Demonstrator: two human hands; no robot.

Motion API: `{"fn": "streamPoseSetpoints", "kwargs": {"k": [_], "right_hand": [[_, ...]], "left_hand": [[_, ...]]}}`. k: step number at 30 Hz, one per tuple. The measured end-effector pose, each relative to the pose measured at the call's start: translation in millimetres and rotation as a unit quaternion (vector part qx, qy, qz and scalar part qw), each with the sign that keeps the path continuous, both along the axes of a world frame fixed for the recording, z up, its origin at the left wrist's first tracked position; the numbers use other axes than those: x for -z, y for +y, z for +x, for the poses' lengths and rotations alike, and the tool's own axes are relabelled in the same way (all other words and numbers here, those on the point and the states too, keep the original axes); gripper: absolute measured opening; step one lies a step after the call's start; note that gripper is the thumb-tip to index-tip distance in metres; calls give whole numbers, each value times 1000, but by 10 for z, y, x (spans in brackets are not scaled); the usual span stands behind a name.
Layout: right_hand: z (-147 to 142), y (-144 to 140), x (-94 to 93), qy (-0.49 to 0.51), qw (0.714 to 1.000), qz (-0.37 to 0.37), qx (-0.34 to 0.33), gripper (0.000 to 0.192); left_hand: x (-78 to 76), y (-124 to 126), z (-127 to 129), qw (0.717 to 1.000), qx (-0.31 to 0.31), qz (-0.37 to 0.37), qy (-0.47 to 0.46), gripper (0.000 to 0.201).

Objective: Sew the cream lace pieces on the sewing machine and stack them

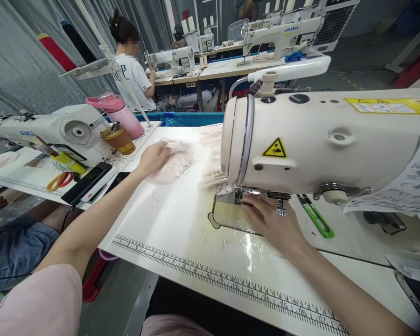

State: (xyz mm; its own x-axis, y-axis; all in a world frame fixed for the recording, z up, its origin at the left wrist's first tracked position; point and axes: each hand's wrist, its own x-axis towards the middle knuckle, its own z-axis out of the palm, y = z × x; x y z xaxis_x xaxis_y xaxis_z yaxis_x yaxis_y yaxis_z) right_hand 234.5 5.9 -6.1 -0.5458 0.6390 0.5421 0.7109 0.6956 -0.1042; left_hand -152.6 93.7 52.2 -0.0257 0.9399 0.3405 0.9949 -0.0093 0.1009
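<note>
My left hand [157, 157] is out over the left part of the sewing table, its fingers closed on a piece of thin pale pink fabric [171, 169] with loose threads at its edges. Under the head of a white sewing machine [294, 130], my right hand [266, 218] reaches to the presser foot [236, 196]. Its fingertips are partly hidden by the foot and the metal parts there, so its grip does not show. More pale pink fabric [213, 158] lies behind the needle area, blurred at its near edge.
Green thread snips [317, 217] lie right of my right hand. A printed ruler [210, 275] runs along the table's front edge. At left stand another sewing machine [56, 130], an amber cup [118, 138] and a pink bottle [124, 116]. A person [133, 79] sits at a machine farther back.
</note>
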Motion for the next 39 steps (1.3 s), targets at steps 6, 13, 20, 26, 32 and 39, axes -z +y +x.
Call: {"fn": "streamPoseSetpoints", "kwargs": {"k": [6, 13, 20, 26, 32, 39], "right_hand": [[-3, 6, -30, -30, 998, 54, -12, 36], [-36, 8, 18, 0, 999, 34, 9, 29], [-59, 7, 80, 31, 999, 5, 10, 25], [-75, -12, 44, 30, 999, 13, 25, 19], [-81, -9, 2, 31, 999, 7, 15, 21], [-81, -8, 26, 21, 999, 17, 17, 23]], "left_hand": [[-234, 196, -299, 981, -114, 150, -40, 47], [-569, -136, -400, 986, 8, 161, 39, 43], [22, -751, 145, 978, 182, -44, 89, 34], [-47, -444, 58, 989, 111, -54, 79, 45], [100, -93, -124, 988, 60, -114, 83, 61], [198, -233, -113, 989, 4, -132, 74, 73]]}}
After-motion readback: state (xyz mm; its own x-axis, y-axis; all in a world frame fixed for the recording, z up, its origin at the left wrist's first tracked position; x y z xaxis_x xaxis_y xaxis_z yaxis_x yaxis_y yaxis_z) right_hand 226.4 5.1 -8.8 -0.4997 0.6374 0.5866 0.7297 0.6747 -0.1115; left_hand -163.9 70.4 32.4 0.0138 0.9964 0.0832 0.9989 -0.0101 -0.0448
